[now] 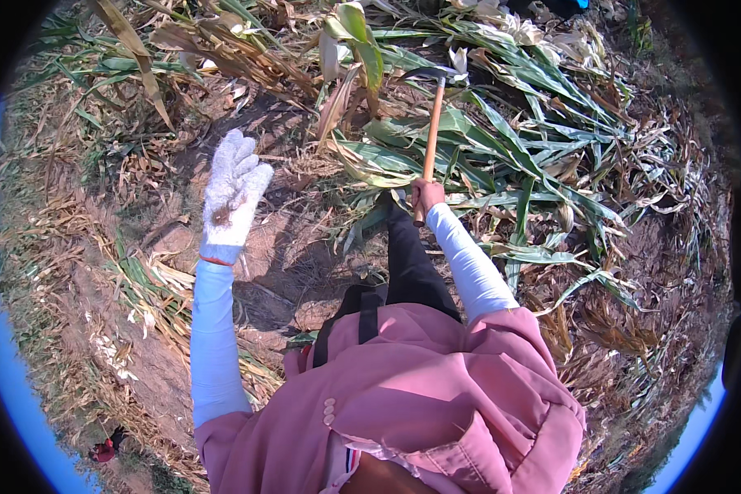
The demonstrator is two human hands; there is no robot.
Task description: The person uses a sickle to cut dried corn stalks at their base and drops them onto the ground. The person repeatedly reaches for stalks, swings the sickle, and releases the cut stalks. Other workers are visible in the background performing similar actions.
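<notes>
My right hand (429,194), without a glove, grips the lower end of a sickle's wooden handle (434,126). The sickle's dark curved blade (425,72) points left at the far end, over cut corn stalks. My left hand (233,188) wears a white knitted glove with a brown stain on the palm. It is raised with nothing in it, its fingers extended and the thumb side to the right. Green corn stalks and leaves (481,154) lie heaped beneath and right of the sickle. Ahead, between my hands, an upright corn plant (355,49) carries a pale husk.
Standing dry corn stalks (222,46) rise at upper left. Another row of cut stalks (160,290) lies left of my left arm. Bare soil (275,247) shows between the hands. A person in red (105,451) is far off at lower left.
</notes>
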